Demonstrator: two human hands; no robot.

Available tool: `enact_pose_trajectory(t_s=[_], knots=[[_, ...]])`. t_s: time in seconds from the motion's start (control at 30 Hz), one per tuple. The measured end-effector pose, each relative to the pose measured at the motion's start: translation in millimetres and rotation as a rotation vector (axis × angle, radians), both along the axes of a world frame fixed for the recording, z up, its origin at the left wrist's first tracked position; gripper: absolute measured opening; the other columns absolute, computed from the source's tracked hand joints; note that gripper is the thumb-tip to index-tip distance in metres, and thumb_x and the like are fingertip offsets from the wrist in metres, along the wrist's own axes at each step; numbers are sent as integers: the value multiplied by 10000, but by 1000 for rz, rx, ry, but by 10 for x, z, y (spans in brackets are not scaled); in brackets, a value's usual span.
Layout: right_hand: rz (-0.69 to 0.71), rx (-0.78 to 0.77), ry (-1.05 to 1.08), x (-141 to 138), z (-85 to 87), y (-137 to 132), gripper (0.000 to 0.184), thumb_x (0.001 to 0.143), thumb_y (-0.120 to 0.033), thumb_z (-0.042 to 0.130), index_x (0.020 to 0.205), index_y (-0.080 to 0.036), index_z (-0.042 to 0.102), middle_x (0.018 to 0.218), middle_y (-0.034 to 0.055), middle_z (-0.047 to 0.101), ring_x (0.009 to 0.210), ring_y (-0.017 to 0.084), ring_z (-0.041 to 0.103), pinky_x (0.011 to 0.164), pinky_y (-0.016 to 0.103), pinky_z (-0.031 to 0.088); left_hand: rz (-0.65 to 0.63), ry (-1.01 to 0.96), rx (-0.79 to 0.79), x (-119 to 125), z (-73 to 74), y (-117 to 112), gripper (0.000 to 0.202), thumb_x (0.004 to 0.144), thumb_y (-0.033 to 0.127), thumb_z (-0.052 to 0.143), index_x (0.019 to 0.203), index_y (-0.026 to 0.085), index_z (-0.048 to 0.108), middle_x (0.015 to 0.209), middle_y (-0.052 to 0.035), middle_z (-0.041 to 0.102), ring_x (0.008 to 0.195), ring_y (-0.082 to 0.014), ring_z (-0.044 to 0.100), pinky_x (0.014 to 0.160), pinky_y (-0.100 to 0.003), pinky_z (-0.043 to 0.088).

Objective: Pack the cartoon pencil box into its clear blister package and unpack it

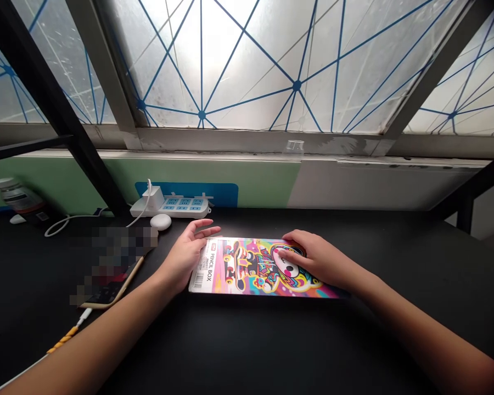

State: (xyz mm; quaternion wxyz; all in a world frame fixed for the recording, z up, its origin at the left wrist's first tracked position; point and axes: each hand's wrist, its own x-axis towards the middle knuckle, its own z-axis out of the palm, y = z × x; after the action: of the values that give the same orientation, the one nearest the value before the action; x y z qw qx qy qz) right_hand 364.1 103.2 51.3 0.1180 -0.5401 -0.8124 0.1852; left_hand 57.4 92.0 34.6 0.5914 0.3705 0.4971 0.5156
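A window [247, 60] with blue crossing lines filled the top of the view. Below it lay a black table [271, 351]. A bright pencil box [247, 269] lay flat near the middle of the table, its long side across the view. The left hand [187, 255] rested open against the box's left end, fingers stretched out and gripping nothing. The right hand [316, 260] lay palm-down on the box's right half, fingers loosely spread on the lid and not closed around it. A white power strip [170, 206] sat by the wall behind the left hand. A bottle [18, 197] stood at far left. A small white puck [160, 221] lay just in front of the strip.
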Motion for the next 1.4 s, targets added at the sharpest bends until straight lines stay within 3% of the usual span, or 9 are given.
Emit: enact_pose_trajectory(t_s=[0.3, 0.47, 0.57, 0.73, 0.8, 0.9, 1.07, 1.2, 1.4], knots=[[11, 178, -8, -10, -24, -31, 422, 942, -606, 551, 1055, -209, 639, 1030, 96, 697, 912, 259, 655, 775, 378, 509, 119, -2, -33, -1, -47, 24, 414, 912, 153, 629, 1283, 251, 474, 1299, -132, 695, 680, -193, 752, 565, -349, 622], [75, 562, -20, 23, -43, -26, 371, 936, -550, 627, 1007, -189, 586, 969, 84, 647, 816, 234, 639, 738, 374, 534, 128, 6, 79, -12, -62, 23, 223, 952, 361, 649, 1103, 205, 595, 1086, -90, 745, 728, -182, 740, 610, -285, 605], [103, 830, -15, -5, -10, -80, 357, 917, -523, 671, 966, -190, 551, 1000, 107, 648, 757, 218, 631, 695, 364, 537, 130, 15, 216, 2, -44, -21, 331, 942, 508, 643, 1053, 195, 639, 978, -59, 743, 784, -181, 728, 668, -263, 593], [126, 1027, -49, -131, 65, -325, 267, 923, -389, 710, 957, -206, 518, 1161, 157, 685, 946, 267, 685, 809, 380, 542, 197, 38, 445, -20, 20, -66, 392, 969, 545, 585, 819, 185, 614, 1078, -65, 731, 940, -196, 709, 814, -295, 567], [135, 1025, -73, -191, 89, -427, 217, 944, -335, 688, 955, -205, 515, 1149, 150, 703, 937, 262, 689, 814, 376, 534, 179, 73, 523, -69, 85, -74, 462, 1003, 514, 524, 678, 185, 516, 1064, -68, 728, 941, -215, 712, 832, -330, 559], [167, 955, -98, -272, 121, -543, 152, 972, -265, 635, 913, -207, 508, 1071, 116, 718, 837, 234, 673, 758, 363, 513, 35, 323, 594, -176, 255, -101, 440, 1022, 493, 478, 711, 191, 550, 1022, -56, 720, 860, -209, 701, 794, -340, 549], [202, 858, -215, -358, 102, -650, 119, 874, -143, 622, 847, -207, 525, 977, 101, 688, 737, 228, 567, 650, 357, 458, -471, 820, 592, -297, 507, -168, 301, 984, 504, 551, 1004, 228, 670, 1178, -59, 689, 1052, -239, 657, 846, -321, 540], [272, 678, -344, -405, -18, -650, 284, 696, -95, 657, 961, -176, 597, 1020, 121, 672, 834, 274, 560, 716, 388, 493, -690, 1132, 560, -277, 412, -189, 485, 901, 537, 661, 1306, 277, 607, 1384, -77, 602, 1291, -306, 545, 1072, -448, 463], [366, 430, -290, -375, -29, -570, 614, 696, -71, 665, 1286, -202, 558, 1222, 114, 608, 1053, 306, 549, 916, 464, 494, -718, 1243, 561, -172, 174, -189, 793, 795, 493, 774, 1486, 271, 454, 1487, -96, 525, 1349, -310, 504, 1110, -439, 441]])
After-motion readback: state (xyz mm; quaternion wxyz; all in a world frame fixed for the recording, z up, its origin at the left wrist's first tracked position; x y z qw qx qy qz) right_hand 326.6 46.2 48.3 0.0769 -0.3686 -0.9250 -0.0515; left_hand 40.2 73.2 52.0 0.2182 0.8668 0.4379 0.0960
